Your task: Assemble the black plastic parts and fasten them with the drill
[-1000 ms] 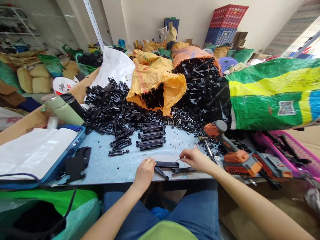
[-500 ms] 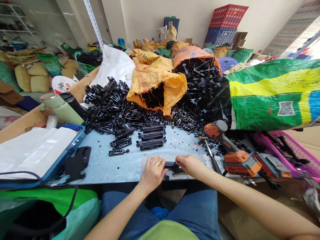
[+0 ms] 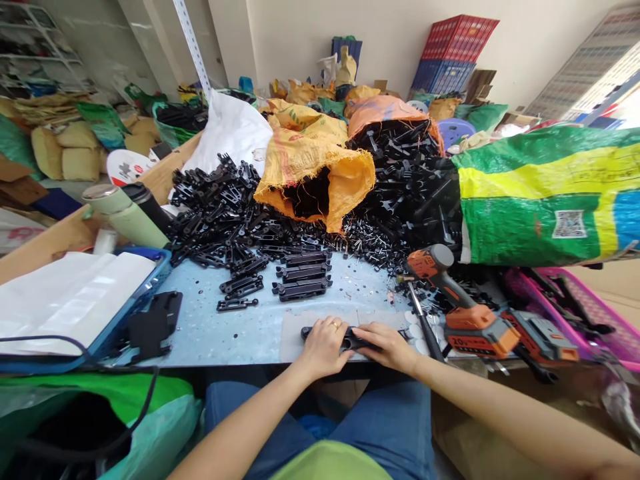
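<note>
Hands-on positioning step, by the look of it: left hand [image 3: 325,347] and right hand [image 3: 393,343] had fingers curled nearly closed on black parts [image 3: 352,341] at the bench's [image 3: 200,340] near edge. Next move called for even, two-sided support.

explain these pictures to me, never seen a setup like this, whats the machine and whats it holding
There is no machine: these are a person's bare left hand and right hand, seen from a camera worn on the head, looking forward and down. The fingers of both hands are on a black part, which they partly hide. On the light blue table, farther back, lie a row of long black pieces, a heap of black pieces and an orange sack. A power drill is on the right.
</note>
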Motion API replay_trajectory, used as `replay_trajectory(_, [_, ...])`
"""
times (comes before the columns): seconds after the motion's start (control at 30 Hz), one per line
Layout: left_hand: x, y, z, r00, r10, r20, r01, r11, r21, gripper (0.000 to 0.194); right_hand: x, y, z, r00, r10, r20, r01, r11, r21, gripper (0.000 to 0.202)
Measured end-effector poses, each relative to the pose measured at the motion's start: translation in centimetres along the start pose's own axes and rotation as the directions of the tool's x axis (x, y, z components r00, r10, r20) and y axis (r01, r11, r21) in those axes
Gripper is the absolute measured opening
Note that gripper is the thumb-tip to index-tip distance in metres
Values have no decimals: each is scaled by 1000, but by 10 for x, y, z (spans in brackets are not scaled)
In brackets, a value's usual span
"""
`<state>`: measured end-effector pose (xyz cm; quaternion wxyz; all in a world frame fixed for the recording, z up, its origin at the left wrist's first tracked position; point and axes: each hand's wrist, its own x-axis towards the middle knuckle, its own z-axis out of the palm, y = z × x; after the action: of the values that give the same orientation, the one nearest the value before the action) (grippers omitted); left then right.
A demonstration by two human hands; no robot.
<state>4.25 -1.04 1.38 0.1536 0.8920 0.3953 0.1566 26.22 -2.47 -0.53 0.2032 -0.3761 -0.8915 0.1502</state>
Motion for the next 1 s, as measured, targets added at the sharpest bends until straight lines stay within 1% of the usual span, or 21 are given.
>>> replay_trajectory(0.1, [-4, -1, -2, 999, 51, 5, -51, 998, 25, 49, 2, 9, -9, 994, -46, 97, 56, 992, -112, 42])
replay_trajectory(0.17, [-5, -4, -3, 999, 54, -2, -53, 994, 98, 50, 4, 13, -11, 995, 17, 101, 10, 965, -262, 50])
replay_trajectory(0.23, [-6, -9, -5, 1000, 12, -6, -10, 984, 178, 45, 7, 12, -13, 991, 114, 72, -78, 919, -387, 57])
replay_trajectory(0.3, [-8, -14, -13, 999, -47, -5, 47, 979, 196, 42, 11, 6, -19, 985, 160, 66, -121, 909, -399, 60])
replay_trajectory(0.37, [-15, -15, -25, 998, -59, -18, 60, 993, 100, 49, 17, -9, -31, 988, 120, 95, -90, 959, -267, 65])
replay_trajectory(0.43, [-25, -8, -41, 996, -24, -88, 14, 993, -116, 58, 23, -30, -45, 991, 26, 132, -26, 1000, 0, 69])
replay_trajectory(0.47, [-32, -1, -49, 990, -5, -140, -29, 970, -243, 61, 25, -42, -50, 989, -22, 144, -1, 988, 156, 69])
replay_trajectory(0.53, [-43, 18, -60, 968, -7, -252, -113, 882, -458, 65, 32, -66, -48, 989, -66, 132, 4, 904, 428, 68])
replay_trajectory(0.57, [-48, 27, -63, 950, -33, -310, -144, 836, -529, 65, 36, -77, -40, 995, -44, 86, -7, 852, 523, 66])
replay_trajectory(0.6, [-51, 36, -64, 926, -79, -369, -162, 800, -578, 65, 41, -86, -27, 1000, 11, 12, -16, 808, 589, 65])
replay_trajectory(0.63, [-52, 43, -62, 892, -132, -432, -179, 774, -607, 64, 47, -93, -10, 992, 93, -86, -19, 777, 629, 64])
replay_trajectory(0.67, [-53, 48, -59, 850, -173, -497, -203, 763, -613, 63, 55, -97, 8, 959, 192, -207, -11, 757, 653, 64])
replay_trajectory(0.7, [-52, 49, -55, 806, -189, -562, -233, 771, -593, 62, 64, -99, 27, 902, 289, -321, 0, 744, 668, 64])
replay_trajectory(0.73, [-51, 46, -50, 769, -166, -618, -260, 801, -539, 61, 74, -98, 44, 832, 373, -411, 11, 729, 684, 61])
replay_trajectory(0.77, [-49, 40, -44, 742, -108, -661, -275, 851, -448, 61, 86, -94, 57, 776, 430, -462, 13, 720, 693, 55])
replay_trajectory(0.8, [-46, 30, -39, 728, -27, -685, -271, 907, -324, 62, 98, -86, 65, 744, 452, -491, 14, 725, 689, 47])
replay_trajectory(0.83, [-44, 17, -35, 725, 52, -687, -242, 953, -184, 65, 111, -75, 67, 742, 439, -506, 15, 745, 667, 39])
replay_trajectory(0.87, [-42, 2, -31, 735, 110, -670, -190, 981, -47, 69, 124, -60, 64, 762, 399, -510, 9, 781, 625, 32])
replay_trajectory(0.93, [-37, -29, -24, 779, 167, -605, -85, 983, 162, 70, 156, -22, 46, 817, 285, -501, -20, 882, 470, 22])
replay_trajectory(0.97, [-34, -44, -22, 808, 174, -562, -55, 973, 223, 67, 174, -1, 34, 822, 278, -497, -73, 917, 392, 21])
replay_trajectory(1.0, [-31, -58, -21, 838, 177, -515, -43, 964, 262, 63, 194, 20, 22, 829, 287, -481, -156, 943, 294, 22])
